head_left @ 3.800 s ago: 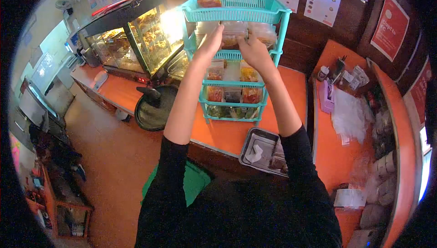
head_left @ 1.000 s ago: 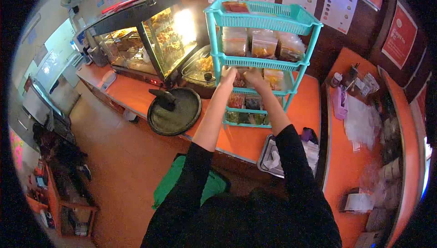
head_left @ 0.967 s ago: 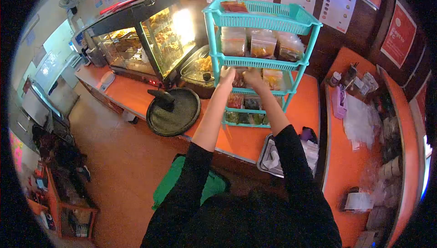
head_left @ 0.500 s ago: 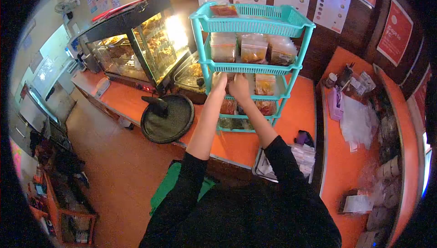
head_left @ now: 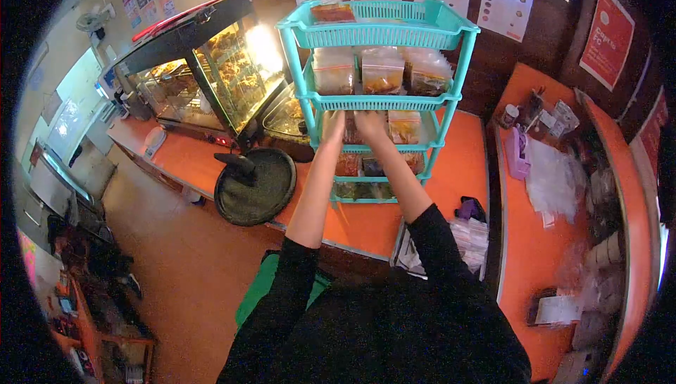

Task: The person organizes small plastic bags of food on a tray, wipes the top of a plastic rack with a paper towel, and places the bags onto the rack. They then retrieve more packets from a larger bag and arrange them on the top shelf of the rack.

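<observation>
A turquoise tiered rack [head_left: 394,35] stands on the orange counter. Both my hands reach into its third tier, below a shelf edge that hides part of the fingers. My left hand [head_left: 334,129] is at the left of that tier, beside small packets. Near the tier's middle is my right hand [head_left: 369,127], against a dark packet [head_left: 351,130] between the hands. What the fingertips grip is hidden. To the right sits a packet with orange contents [head_left: 404,127]. Bagged packets [head_left: 382,72] fill the second tier, and a reddish packet [head_left: 332,13] lies on top.
A lit glass food warmer [head_left: 211,77] and a tray [head_left: 285,118] are left of the rack. A round black lid [head_left: 255,188] lies at the counter edge. Plastic bags [head_left: 553,172] and a purple basket [head_left: 517,155] are on the right counter; packets [head_left: 468,243] lie nearer me.
The view has shifted slightly. My right hand sits a little deeper under the shelf edge, and a dark packet now shows between my hands.
</observation>
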Motion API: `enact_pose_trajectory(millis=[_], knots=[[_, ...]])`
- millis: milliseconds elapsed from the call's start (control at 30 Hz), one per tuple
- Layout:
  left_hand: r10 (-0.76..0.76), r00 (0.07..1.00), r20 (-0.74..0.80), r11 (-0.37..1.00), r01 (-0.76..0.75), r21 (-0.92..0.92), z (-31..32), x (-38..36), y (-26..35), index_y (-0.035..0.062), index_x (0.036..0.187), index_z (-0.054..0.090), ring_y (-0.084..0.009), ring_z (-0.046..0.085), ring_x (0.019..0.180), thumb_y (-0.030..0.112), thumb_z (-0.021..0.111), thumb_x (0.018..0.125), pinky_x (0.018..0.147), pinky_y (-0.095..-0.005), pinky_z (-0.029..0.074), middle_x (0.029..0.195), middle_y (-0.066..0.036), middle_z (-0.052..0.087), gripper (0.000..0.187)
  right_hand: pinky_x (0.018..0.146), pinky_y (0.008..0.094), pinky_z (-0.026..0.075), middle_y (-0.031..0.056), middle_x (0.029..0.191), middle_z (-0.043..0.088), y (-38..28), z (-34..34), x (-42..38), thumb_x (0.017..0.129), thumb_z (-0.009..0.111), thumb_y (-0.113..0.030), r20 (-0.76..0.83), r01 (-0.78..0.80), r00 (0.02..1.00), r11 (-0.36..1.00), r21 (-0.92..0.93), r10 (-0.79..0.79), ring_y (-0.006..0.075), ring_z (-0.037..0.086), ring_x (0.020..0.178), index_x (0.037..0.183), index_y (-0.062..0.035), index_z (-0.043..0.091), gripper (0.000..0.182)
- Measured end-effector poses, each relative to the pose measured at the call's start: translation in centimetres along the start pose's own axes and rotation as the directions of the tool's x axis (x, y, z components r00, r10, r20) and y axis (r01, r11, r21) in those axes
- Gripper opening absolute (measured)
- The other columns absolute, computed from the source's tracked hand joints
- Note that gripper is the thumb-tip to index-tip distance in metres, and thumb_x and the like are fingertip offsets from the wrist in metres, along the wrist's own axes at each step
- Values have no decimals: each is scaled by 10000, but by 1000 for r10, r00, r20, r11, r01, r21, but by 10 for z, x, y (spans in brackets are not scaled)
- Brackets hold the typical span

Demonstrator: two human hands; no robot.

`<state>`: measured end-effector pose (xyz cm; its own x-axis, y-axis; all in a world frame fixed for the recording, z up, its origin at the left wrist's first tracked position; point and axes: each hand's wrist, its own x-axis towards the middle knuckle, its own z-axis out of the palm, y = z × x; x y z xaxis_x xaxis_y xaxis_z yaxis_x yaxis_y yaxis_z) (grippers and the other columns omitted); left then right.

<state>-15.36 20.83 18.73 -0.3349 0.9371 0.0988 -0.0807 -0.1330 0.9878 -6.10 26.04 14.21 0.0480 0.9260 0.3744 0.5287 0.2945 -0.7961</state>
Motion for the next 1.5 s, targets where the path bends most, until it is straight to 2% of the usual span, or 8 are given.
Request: enact_pose_trajectory(millis=[133,200,533,767,967,1133,1267,1500], knots=[[79,993,89,974,-58,-218,-5,20,-26,16,1320,447,-248,474,1156,490,558,876,964,-390,377,1289,-129,498,659,1037,434,334,279,1390,358,13,45,22,933,277,-508,34,-184,983,946,268,181,427,403,1244,1384,-5,345,679],[52,983,176,969,-7,-248,-12,63,-69,67,1276,482,-212,515,1071,500,544,883,875,-376,439,1201,-85,540,589,1023,386,350,131,1389,401,28,58,37,937,404,-478,127,-249,956,498,831,266,234,397,1244,1397,-25,339,649],[-112,993,36,992,114,-51,3,16,-6,-12,1258,498,-229,538,1055,418,417,957,936,-369,413,1186,-103,568,531,1004,461,353,300,1274,468,-31,19,-11,896,413,-322,-111,-133,979,942,309,174,451,417,1201,1273,58,439,536],[711,672,207,584,-728,359,-5,-118,-3,-49,1256,440,-336,406,1224,206,449,939,1038,-431,283,1308,-197,449,407,857,335,471,141,1112,607,-17,-141,-159,897,535,-104,137,125,972,909,397,-193,236,591,1032,1172,-21,579,290],[210,636,742,650,-658,380,-19,-203,-161,-44,1202,444,-439,432,1126,112,514,852,953,-494,354,1187,-247,477,390,734,413,531,151,934,643,187,-138,-318,667,692,-141,253,-25,953,873,-486,169,346,642,811,923,-105,703,259],[-347,580,737,806,-217,550,-11,-232,-239,-76,1170,443,-474,490,1057,120,547,823,912,-491,397,1095,-331,511,412,709,440,523,180,914,602,181,-108,-351,585,718,-91,123,-182,954,857,-482,272,364,622,824,891,-91,670,310],[-39,714,699,841,-354,409,-9,-240,-279,-59,1142,477,-465,531,1005,151,538,850,890,-467,424,1008,-306,565,364,718,453,518,181,910,600,175,-107,-316,579,709,-56,-12,-168,980,789,-591,200,370,612,842,901,-37,623,334],[-545,536,644,798,98,594,-16,-234,-244,28,1183,478,-315,654,769,154,441,937,473,-371,557,936,-160,615,279,820,446,483,201,1051,548,190,-80,-288,723,539,-19,144,73,989,831,-552,10,376,549,966,908,-1,603,197]])
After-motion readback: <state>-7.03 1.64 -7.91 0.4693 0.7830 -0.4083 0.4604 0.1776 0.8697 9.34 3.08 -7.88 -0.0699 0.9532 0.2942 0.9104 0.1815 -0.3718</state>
